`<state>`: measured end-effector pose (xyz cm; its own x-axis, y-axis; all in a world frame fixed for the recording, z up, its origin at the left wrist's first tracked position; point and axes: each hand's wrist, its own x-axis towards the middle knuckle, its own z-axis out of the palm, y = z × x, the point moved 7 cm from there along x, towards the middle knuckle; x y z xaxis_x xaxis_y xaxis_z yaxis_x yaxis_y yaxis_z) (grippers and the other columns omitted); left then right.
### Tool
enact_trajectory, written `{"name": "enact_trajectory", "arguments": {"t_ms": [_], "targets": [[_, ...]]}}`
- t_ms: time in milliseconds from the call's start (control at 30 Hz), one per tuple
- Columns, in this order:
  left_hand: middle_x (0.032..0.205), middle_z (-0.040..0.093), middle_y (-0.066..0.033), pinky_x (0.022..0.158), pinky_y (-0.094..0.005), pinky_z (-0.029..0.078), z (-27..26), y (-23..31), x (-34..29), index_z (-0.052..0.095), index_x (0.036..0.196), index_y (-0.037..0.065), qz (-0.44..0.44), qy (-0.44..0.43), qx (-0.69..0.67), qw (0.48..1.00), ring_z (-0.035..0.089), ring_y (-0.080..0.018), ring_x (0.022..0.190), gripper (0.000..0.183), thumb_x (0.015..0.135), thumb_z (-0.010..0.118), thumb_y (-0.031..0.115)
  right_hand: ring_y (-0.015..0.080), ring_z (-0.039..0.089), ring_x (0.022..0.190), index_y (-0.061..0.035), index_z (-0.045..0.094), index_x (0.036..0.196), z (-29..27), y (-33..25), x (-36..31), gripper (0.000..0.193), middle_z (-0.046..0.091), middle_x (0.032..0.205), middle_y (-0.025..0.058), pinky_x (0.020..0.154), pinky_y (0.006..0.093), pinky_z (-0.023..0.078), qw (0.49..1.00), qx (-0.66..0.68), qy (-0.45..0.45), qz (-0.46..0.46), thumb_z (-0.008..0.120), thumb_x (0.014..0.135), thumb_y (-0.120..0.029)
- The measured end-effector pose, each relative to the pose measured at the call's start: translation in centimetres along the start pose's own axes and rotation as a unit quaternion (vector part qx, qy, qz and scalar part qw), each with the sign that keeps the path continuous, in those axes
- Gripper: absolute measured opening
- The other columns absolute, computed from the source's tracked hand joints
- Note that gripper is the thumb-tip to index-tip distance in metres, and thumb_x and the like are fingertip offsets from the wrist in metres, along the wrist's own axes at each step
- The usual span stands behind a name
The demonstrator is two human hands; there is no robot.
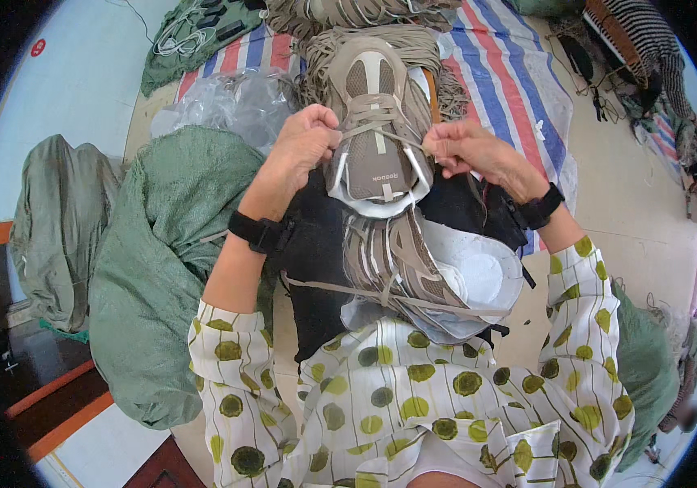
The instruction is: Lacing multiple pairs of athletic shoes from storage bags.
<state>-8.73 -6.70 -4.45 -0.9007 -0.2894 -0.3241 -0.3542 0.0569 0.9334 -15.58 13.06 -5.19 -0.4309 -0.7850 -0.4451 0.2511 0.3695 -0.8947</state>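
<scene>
A brown and beige sneaker upper (354, 167) lies in front of me, toe pointing away, its tongue towards me. A flat beige shoelace (381, 130) crosses over the tongue. My left hand (308, 140) pinches one end of the lace at the shoe's left edge. On the opposite side my right hand (470, 150) grips the other end between thumb and fingers. Nearer to me, a second upper (397, 268) with a white lining rests on its side over a black cloth (312, 244), a loose lace lying across it.
Beyond the shoe lie a heap of beige laces (413, 45) and more uppers (348, 12) on a striped red, white and blue sheet (519, 73). Green woven sacks (153, 260) stand at my left, beside clear plastic bags (239, 106). Another green sack (641, 358) is at my right.
</scene>
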Motion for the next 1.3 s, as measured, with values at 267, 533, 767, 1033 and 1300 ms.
{"name": "enact_trajectory", "arguments": {"t_ms": [267,533,767,1033,1300], "targets": [[0.064,0.046,0.0034,0.041,-0.0153,0.026,-2.0,0.1,-4.0,0.05,0.094,0.006,-0.054,-0.095,-0.131,0.985,0.033,-0.0017,0.045,0.014,0.084,0.055,0.014,0.0009,0.036,0.044,-0.0052,0.052,0.095,-0.1,-1.9,-3.6,0.013,0.042,0.056,-0.0068,0.053,0.0182,0.043,0.992,0.112,-0.01,-0.064,0.05,0.09,-0.018],[0.057,0.04,0.0056,0.041,-0.016,0.022,-9.1,-3.1,-10.6,0.051,0.1,0.006,-0.044,-0.062,-0.251,0.965,0.028,-0.0008,0.044,0.017,0.087,0.052,0.016,0.0009,0.032,0.036,-0.0023,0.052,0.099,-2.0,0.6,-10.9,0.018,0.038,0.051,-0.0077,0.048,0.0173,0.039,0.957,0.252,-0.015,-0.141,0.046,0.091,-0.017],[0.066,0.043,0.0014,0.041,-0.0185,0.024,-24.2,-7.7,-18.2,0.051,0.103,-0.001,0.091,0.1,-0.505,0.852,0.031,-0.0038,0.046,0.02,0.084,0.049,-0.001,0.007,0.047,0.061,0.0031,0.042,0.123,-18.1,7.7,-21.4,0.041,0.055,0.094,0.01,0.059,0.0188,0.042,0.75,0.479,0.344,-0.3,0.048,0.083,0.008],[0.084,0.057,-0.007,0.048,-0.0208,0.035,-44.2,-14.4,-34.4,0.05,0.113,-0.001,0.216,0.164,-0.462,0.844,0.044,-0.0085,0.055,0.024,0.089,0.046,0.004,0.0222,0.055,0.1,0.0058,0.038,0.125,-28.8,23.8,-35.1,0.041,0.047,0.125,0.0157,0.094,0.034,0.043,0.585,0.497,0.516,-0.38,0.046,0.085,0.005],[0.13,0.041,-0.0195,0.103,-0.0388,0.035,-35.9,-11.0,-25.0,0.029,0.13,-0.006,0.092,0.378,-0.39,0.835,0.04,-0.0268,0.122,0.042,0.088,0.035,-0.002,0.0112,0.059,0.081,-0.0002,0.061,0.099,-16.2,14.8,-19.0,0.022,0.062,0.09,0.0046,0.071,0.0251,0.047,0.916,0.062,0.396,-0.033,0.056,0.085,-0.016]]}}
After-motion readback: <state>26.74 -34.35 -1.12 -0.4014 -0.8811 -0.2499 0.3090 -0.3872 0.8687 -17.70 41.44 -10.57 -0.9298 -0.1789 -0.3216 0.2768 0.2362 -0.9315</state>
